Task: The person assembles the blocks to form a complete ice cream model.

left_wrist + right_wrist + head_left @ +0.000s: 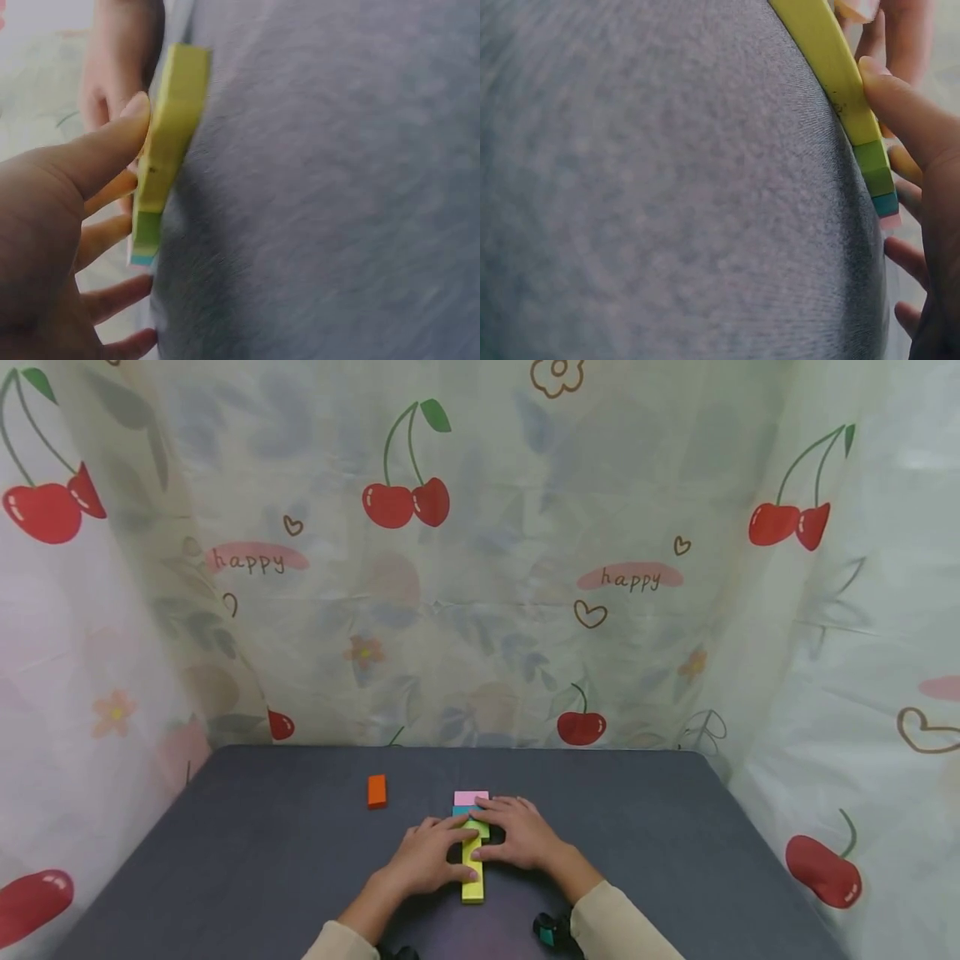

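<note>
A line of wooden blocks lies on the dark table, running away from the person. Nearest is a long yellow strip (472,893), then a green block (483,831), a blue block (461,810) and a pink block (470,797) at the far end. From the left side, my left hand (426,857) touches the yellow strip with its thumb, its index finger reaching over near the green block. My right hand (522,833) comes from the right, thumb against the yellow side, fingers spread over the blue and green blocks. Fingers of both hands are extended.
An orange block (377,792) lies apart, left of the row. The grey table (262,843) is bordered by a hanging curtain (480,568) with cherry prints at the back and sides. A black wrist device (553,931) shows by the right sleeve.
</note>
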`<control>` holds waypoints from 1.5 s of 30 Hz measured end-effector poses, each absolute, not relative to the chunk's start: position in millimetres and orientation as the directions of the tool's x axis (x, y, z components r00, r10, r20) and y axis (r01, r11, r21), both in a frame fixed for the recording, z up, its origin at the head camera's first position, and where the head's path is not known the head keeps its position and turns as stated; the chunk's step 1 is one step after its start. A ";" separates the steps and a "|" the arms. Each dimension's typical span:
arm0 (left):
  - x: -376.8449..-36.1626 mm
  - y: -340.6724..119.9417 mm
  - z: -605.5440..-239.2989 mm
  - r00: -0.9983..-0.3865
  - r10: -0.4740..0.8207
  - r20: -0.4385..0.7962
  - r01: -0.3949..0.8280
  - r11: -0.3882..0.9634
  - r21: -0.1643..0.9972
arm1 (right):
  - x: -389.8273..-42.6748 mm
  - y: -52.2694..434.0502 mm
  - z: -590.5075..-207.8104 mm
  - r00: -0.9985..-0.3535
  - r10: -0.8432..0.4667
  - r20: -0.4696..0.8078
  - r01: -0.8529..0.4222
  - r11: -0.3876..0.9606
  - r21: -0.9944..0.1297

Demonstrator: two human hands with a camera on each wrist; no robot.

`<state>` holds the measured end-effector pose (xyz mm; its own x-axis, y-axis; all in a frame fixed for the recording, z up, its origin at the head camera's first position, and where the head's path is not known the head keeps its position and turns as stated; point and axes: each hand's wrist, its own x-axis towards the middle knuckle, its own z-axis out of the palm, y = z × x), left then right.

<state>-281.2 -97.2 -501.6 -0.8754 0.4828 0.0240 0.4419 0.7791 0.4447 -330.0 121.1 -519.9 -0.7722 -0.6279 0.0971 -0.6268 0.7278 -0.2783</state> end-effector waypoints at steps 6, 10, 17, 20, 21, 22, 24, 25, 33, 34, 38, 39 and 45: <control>-290.8 -119.8 -497.7 -0.903 0.417 0.101 0.404 0.749 0.524 | -330.4 119.7 -517.2 -0.776 -0.626 0.081 -0.617 0.725 -0.306; -297.9 -138.9 -498.8 -0.943 0.265 0.202 0.325 0.861 0.390 | -330.0 118.5 -516.0 -0.783 -0.619 0.059 -0.602 0.732 -0.317; -308.3 -176.0 -497.0 -0.961 0.134 0.243 0.209 0.924 0.319 | -328.7 119.5 -515.8 -0.787 -0.615 0.053 -0.590 0.726 -0.353; -309.3 -187.4 -497.7 -0.971 0.111 0.211 0.173 0.936 0.308 | -329.1 119.7 -516.9 -0.786 -0.616 0.054 -0.592 0.723 -0.357; -309.3 -190.1 -498.1 -0.975 0.100 0.201 0.159 0.939 0.306 | -329.2 119.6 -517.4 -0.786 -0.616 0.053 -0.592 0.723 -0.357; -309.4 -192.2 -498.4 -0.977 0.091 0.193 0.147 0.942 0.303 | -329.3 119.6 -517.8 -0.786 -0.616 0.052 -0.591 0.724 -0.357; -309.6 -195.1 -499.4 -0.980 0.073 0.186 0.126 0.948 0.294 | -329.7 119.4 -518.7 -0.786 -0.615 0.053 -0.591 0.724 -0.355; -309.9 -195.6 -499.6 -0.981 0.063 0.184 0.116 0.950 0.290 | -329.8 119.3 -519.1 -0.787 -0.614 0.053 -0.590 0.725 -0.355; -311.8 -191.2 -501.4 -0.981 0.018 0.191 0.066 0.967 0.248 | -329.8 119.6 -519.5 -0.787 -0.614 0.062 -0.591 0.719 -0.366; -312.0 -190.4 -501.7 -0.981 0.015 0.194 0.063 0.968 0.243 | -329.9 119.8 -519.5 -0.787 -0.613 0.063 -0.590 0.719 -0.367; -313.1 -186.9 -502.3 -0.976 0.002 0.219 0.053 0.973 0.224 | -330.4 120.5 -519.3 -0.792 -0.607 0.069 -0.586 0.722 -0.368; -313.4 -186.4 -503.1 -0.975 0.000 0.222 0.050 0.974 0.222 | -330.4 120.7 -519.2 -0.793 -0.605 0.069 -0.584 0.723 -0.369; -310.9 -182.8 -506.4 -0.976 -0.011 0.217 0.039 0.973 0.226 | -331.3 120.0 -519.5 -0.790 -0.610 0.060 -0.583 0.717 -0.381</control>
<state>-310.9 -182.8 -506.4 -0.9760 -0.0112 0.2174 0.0391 0.9734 0.2259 -331.3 120.0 -519.5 -0.7898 -0.6104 0.0599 -0.5833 0.7174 -0.3811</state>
